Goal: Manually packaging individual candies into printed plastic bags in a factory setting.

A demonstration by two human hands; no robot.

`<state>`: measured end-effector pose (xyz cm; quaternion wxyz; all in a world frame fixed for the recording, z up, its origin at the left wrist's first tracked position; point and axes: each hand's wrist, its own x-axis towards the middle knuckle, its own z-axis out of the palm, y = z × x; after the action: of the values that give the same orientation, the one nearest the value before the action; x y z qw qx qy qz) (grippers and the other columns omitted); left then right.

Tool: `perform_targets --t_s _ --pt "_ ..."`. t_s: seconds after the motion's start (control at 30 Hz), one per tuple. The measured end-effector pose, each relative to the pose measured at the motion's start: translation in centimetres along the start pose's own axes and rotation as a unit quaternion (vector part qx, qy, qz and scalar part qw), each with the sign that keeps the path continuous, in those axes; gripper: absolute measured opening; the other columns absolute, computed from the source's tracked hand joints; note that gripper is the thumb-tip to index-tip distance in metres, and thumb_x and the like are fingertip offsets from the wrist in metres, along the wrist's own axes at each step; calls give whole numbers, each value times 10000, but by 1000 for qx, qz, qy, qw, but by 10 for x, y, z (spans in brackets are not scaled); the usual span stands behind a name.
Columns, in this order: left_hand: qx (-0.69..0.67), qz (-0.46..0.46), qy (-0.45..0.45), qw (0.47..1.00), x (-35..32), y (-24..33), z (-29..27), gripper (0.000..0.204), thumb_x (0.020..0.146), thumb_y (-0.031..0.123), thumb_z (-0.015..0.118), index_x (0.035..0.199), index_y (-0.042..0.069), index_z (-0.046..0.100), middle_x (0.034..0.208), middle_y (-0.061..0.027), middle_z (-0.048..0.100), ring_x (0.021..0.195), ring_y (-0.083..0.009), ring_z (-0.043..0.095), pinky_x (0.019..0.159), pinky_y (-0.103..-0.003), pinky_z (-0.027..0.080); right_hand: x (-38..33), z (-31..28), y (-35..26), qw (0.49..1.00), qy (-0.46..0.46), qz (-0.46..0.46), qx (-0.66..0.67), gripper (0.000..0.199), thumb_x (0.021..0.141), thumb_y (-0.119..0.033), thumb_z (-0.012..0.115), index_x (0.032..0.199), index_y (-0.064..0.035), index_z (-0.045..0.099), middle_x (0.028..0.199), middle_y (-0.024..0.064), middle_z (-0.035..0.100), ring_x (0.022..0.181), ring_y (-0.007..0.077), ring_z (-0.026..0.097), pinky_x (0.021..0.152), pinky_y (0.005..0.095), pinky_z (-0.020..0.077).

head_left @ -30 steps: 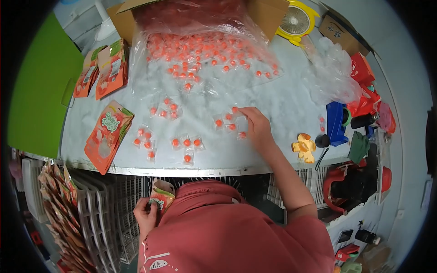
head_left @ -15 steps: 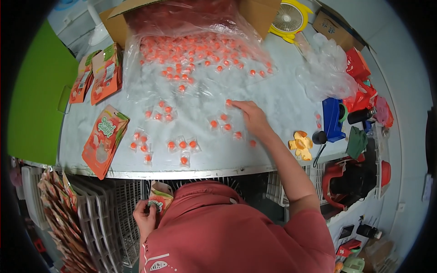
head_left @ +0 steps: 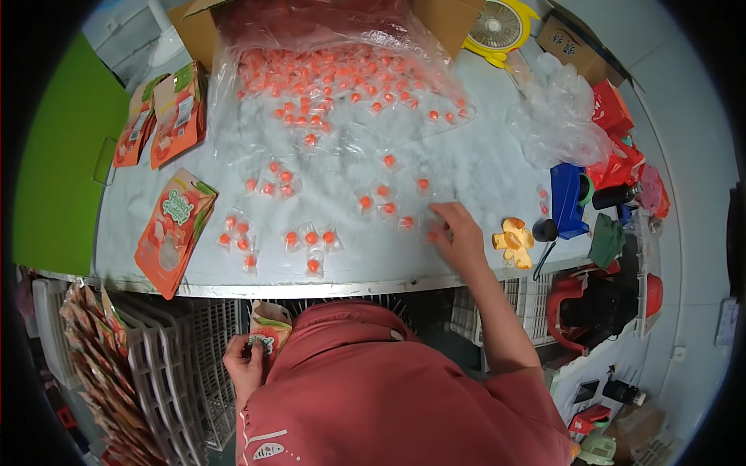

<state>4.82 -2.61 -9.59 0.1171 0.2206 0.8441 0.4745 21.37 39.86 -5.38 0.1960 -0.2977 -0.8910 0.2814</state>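
My left hand [head_left: 245,363], at the table's front edge, grips an orange-and-green printed pouch [head_left: 272,323] by its side, upright against my red shirt. Over the right part of the table, my right hand [head_left: 461,239] has its fingers apart beside a small orange ball in clear wrapping [head_left: 432,236], partly covered by the fingers. Just left of it lie more wrapped orange balls [head_left: 387,208], loosely grouped, with single ones around them. Other small groups sit farther left, including one near the front edge [head_left: 311,240] and one by the pouches [head_left: 239,230].
A carton with a clear plastic liner [head_left: 326,81] spills many wrapped balls at the back. Printed pouches [head_left: 177,229] lie at left. On the right are orange peel [head_left: 514,242], a blue tape dispenser [head_left: 569,203], plastic bags [head_left: 556,116] and a yellow fan [head_left: 497,31]. Crates [head_left: 167,373] stand below left.
My right hand has left the far wrapped ball and moved right and nearer to me, to another ball. A ball it covered now shows. The left hand still holds the pouch.
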Motion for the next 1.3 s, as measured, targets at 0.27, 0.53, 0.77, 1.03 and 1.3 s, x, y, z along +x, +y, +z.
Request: perform_targets --t_s 0.27,0.53,0.77,1.03,1.3 --pt "5 -39 -10 999 -1 1 0 77 833 2 633 867 -63 608 735 -107 507 619 -170 472 560 -301 377 7 14 25 1000 17 -19 -15 255 854 -38 670 1108 -41 655 1058 109 611 789 266 649 687 330 529" --pt "13 -60 0 998 -9 5 -4 77 838 -8 632 883 -69 620 761 -105 537 646 -177 492 586 -300 402 -19 18 25 997 31 -64 -33 240 841 -40 696 1079 -25 666 1048 117 616 881 287 632 713 341 530" --pt "6 -37 -13 999 -2 1 -2 79 834 -15 636 890 -71 624 773 -104 543 673 -175 526 607 -287 418 16 33 46 982 120 -130 -64 241 821 -20 711 1057 -15 662 1042 119 615 895 300 628 748 351 531" --pt "-8 -35 7 999 -10 1 -2 77 825 -24 630 883 -75 622 777 -109 539 644 -158 512 590 -285 406 52 50 54 984 121 -127 -19 236 816 -6 711 1046 -22 661 1020 114 609 767 243 636 684 323 529" --pt "11 -43 11 999 -9 -2 -2 82 823 -3 644 882 -59 639 748 -92 544 625 -149 505 569 -282 401 98 53 45 967 151 -196 -69 281 793 -60 745 1063 -43 671 1119 104 605 1029 279 593 807 353 516"
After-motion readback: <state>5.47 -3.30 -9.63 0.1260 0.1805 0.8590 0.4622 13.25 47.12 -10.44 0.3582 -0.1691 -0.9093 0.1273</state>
